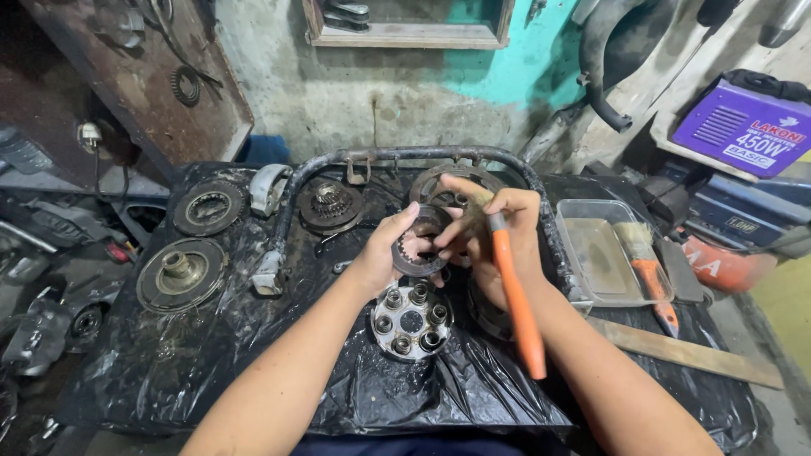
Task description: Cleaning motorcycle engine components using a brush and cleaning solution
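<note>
Left hand [382, 253] clenched on toothed clutch ring [420, 247], held up just above surface [253, 355]. Right hand [494, 232] wrapped round orange-handled brush [515, 295], bristles touching ring.

Risks, my guess: oily ring could slip out of your fingers and drop onto pressure plate [411, 319] right under it. Long brush handle sticks back toward you, might snag your forearm.

Room: bent black tube [405, 155] fences far side; plastic tray [608, 253] near right elbow; gear hub [331, 205] and parts crowd left. Near edge freest.

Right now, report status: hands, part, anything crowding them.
Left hand grips toothed clutch ring. Right hand holds orange-handled brush against it. Clutch hub with posts sits just below; bent black tube behind.
</note>
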